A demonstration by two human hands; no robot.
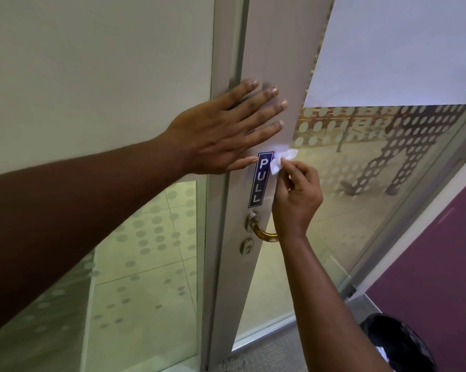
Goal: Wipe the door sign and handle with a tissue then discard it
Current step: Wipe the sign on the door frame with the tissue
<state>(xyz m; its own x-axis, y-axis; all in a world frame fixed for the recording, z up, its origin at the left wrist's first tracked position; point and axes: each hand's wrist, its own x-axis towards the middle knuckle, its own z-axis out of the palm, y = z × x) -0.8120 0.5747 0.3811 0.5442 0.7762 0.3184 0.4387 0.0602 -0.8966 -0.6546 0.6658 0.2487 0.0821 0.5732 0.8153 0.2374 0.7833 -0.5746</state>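
A narrow blue sign point(261, 181) reading PULL runs down the pale door stile point(275, 49). Below it sits a metal handle point(258, 226) with a yellowish curved lever, and under that a round keyhole point(246, 247). My left hand point(221, 132) lies flat on the stile with fingers spread, just above and left of the sign; its thumb touches the sign's top left corner. My right hand point(296, 200) pinches a crumpled white tissue point(281, 159) against the sign's top right corner. That hand's wrist hides part of the lever.
Frosted glass with a dot pattern point(387, 157) fills the door panel at right and the side panel at left. A bin lined with a black bag point(398, 342) stands at bottom right on grey carpet. A purple wall point(441, 264) is at right.
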